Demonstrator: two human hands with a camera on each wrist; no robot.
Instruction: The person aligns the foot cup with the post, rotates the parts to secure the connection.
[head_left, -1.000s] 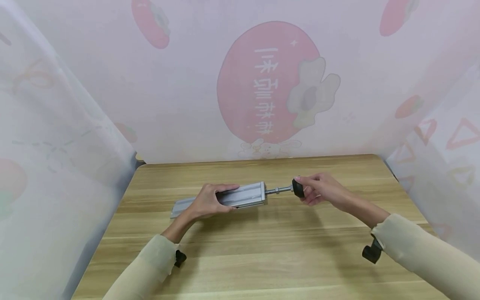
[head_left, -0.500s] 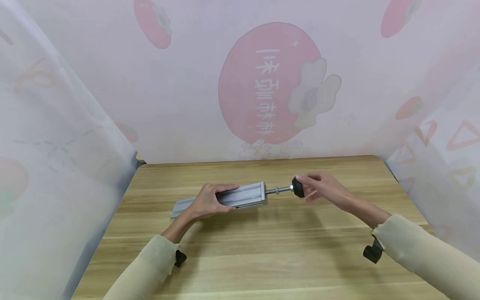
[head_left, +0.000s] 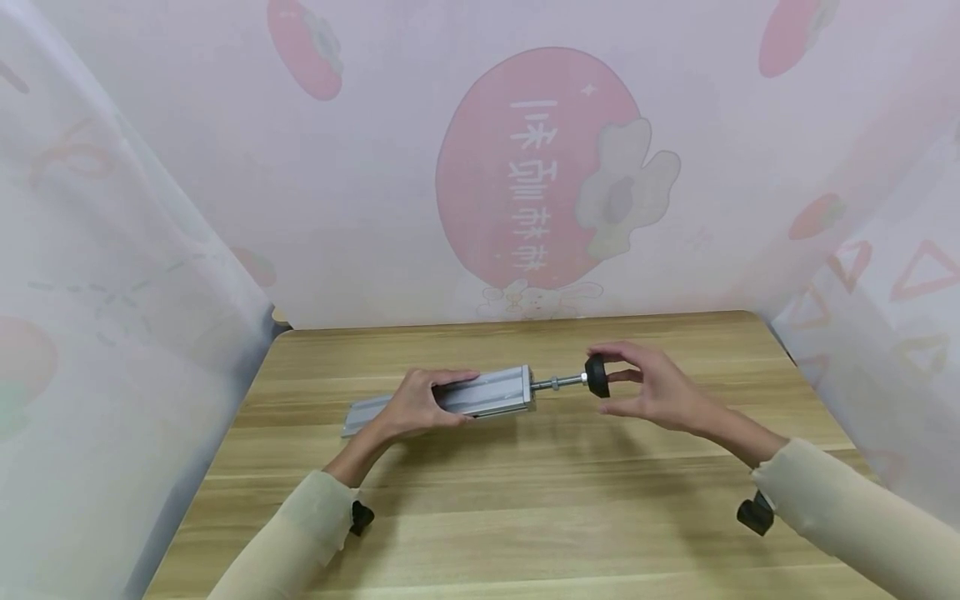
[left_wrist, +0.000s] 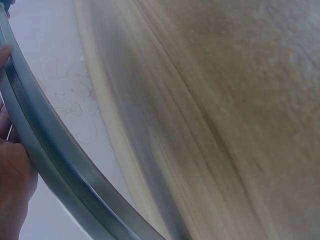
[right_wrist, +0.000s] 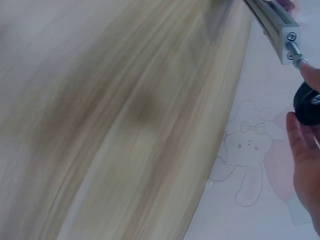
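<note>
My left hand (head_left: 415, 406) grips a silver aluminum profile (head_left: 495, 390) around its middle, thumb on the near side and fingers on the far side. A threaded rod (head_left: 558, 382) with nuts sticks out of the profile's right end plate and carries a black levelling foot (head_left: 597, 376). My right hand (head_left: 660, 389) is spread around this foot, with a fingertip at its upper edge and the thumb extended below it. In the right wrist view, digits lie at opposite sides of the black foot (right_wrist: 306, 107). The left wrist view shows the grooved profile (left_wrist: 60, 145) running along the left side.
Under the hands lies a wood-grain table (head_left: 480, 517), with shadows of the arms and profile on it. A pale printed curtain (head_left: 360, 192) hangs behind the table and along both sides. Small black devices (head_left: 755, 513) are strapped at both wrists.
My right fingers pinched the black foot earlier; they have since spread apart and the hand has turned, with the thumb now below. My left hand and the profile hold almost still.
</note>
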